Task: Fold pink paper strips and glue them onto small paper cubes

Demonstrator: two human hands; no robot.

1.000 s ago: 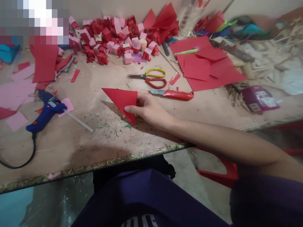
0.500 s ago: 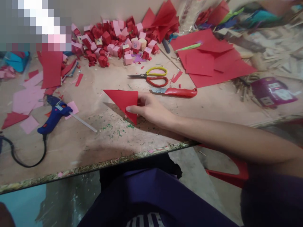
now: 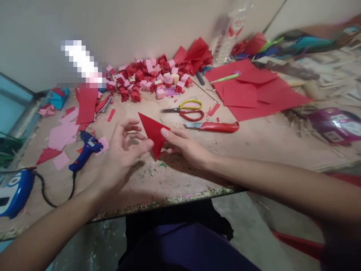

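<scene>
A red paper triangle [image 3: 153, 132], apparently a folded sheet, is held above the table near its front edge. My right hand [image 3: 186, 146] pinches its right side, thumb on top and fingers behind. On the other side my left hand [image 3: 126, 143] has its fingers spread and curved, the thumb tip at or very near the paper's lower left edge; contact is hard to tell. Just beyond the hands lie scissors [image 3: 183, 110] with yellow and red handles and a red utility knife [image 3: 221, 127] with its blade out. A blue glue gun [image 3: 84, 150] rests left of my left hand.
Many small pink and red paper cubes [image 3: 146, 77] are heaped at the back. Red paper sheets [image 3: 242, 96] lie at the right under a green pen [image 3: 225, 78]. A plastic bottle [image 3: 225, 37], a purple tape measure [image 3: 335, 125] and a blue device [image 3: 17, 194] also stand around.
My left hand has come in from the left beside the paper. The red triangle has turned and tilted in my right hand. The camera view has shifted, showing more wall.
</scene>
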